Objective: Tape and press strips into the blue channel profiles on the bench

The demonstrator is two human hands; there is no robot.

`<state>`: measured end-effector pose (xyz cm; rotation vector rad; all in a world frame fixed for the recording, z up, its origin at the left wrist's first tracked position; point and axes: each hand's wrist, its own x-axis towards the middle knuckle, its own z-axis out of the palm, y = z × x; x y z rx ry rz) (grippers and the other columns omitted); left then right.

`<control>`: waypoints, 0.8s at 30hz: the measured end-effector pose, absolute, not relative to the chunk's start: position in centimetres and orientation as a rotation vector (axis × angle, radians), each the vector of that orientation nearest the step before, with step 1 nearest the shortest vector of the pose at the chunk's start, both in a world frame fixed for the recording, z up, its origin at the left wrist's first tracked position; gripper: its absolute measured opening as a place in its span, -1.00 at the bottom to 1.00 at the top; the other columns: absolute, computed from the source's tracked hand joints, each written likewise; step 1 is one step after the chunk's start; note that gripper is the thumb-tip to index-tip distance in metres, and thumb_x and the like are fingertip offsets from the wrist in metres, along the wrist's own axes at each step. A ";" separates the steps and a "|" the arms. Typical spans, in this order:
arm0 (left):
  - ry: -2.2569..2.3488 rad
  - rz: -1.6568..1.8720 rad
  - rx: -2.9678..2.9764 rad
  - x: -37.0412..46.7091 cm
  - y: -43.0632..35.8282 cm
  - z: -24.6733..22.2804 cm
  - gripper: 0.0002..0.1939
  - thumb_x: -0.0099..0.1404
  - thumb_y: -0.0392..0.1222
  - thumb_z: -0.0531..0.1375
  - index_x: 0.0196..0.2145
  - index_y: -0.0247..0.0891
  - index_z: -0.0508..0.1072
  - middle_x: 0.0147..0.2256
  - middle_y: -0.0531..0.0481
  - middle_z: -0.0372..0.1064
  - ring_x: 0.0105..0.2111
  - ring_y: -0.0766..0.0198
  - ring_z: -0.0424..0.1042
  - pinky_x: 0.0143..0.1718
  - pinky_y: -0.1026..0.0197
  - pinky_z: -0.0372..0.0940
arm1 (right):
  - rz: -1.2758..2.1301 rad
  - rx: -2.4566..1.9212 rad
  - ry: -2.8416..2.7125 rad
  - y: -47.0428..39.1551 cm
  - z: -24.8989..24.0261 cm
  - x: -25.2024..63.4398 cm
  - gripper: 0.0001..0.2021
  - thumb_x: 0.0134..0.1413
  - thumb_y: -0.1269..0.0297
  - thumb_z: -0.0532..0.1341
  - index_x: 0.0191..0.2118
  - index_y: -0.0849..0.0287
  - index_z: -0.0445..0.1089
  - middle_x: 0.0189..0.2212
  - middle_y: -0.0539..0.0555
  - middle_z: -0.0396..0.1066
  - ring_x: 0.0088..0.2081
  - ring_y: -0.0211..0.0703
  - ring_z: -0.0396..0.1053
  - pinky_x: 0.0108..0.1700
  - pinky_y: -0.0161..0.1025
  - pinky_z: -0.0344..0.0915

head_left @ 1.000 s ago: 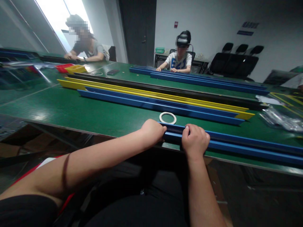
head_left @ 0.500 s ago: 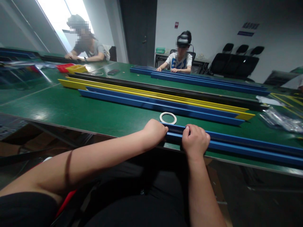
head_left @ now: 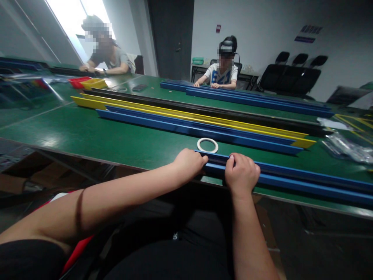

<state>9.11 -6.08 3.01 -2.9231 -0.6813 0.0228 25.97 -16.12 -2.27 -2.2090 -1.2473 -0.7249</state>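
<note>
The green worktop fills most of what I see, running far to both sides. Past it are a pale wall, a dark door and a row of black chairs. Two other people sit at the far side, each with their hands on their own strips.

Across the middle lie long channels side by side: a black one, a yellow one and a blue one, with more blue lengths near the person opposite me. They lie apart from my piece.

Closest to me, along the near edge, is the blue channel I am working on. My left hand is curled over its very end, fingers closed against it. My right hand is just beside, fingers wrapped tight over its top edge. Judging by this, I am only at the first end; the whole length to my right looks untouched.

A white tape ring lies flat just behind the end, not touching either hand. Clear plastic bags sit far right.
</note>
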 end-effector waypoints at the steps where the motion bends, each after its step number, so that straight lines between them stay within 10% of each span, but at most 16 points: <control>1: -0.672 0.014 -2.924 9.0 -6.1 3.0 -0.64 0.24 0.05 0.27 -0.12 -0.24 0.43 -0.32 -0.17 0.53 -0.32 -0.03 0.54 -0.35 0.12 0.27 | -0.727 -2.208 -1.248 -16.1 -2.3 26.0 -0.72 0.29 0.23 0.01 -0.23 0.14 0.46 -0.26 0.10 0.51 -0.18 -0.07 0.31 -0.15 -0.14 -0.03; 24: -0.680 -0.021 -2.922 8.6 -5.8 2.3 -0.62 0.28 0.07 0.21 -0.10 -0.26 0.40 -0.33 -0.17 0.53 -0.35 -0.04 0.55 -0.40 0.13 0.30 | -0.732 -2.216 -1.241 -16.1 -2.3 26.0 -0.75 0.28 0.22 0.04 -0.23 0.12 0.46 -0.26 0.07 0.51 -0.18 -0.09 0.32 -0.14 -0.13 -0.03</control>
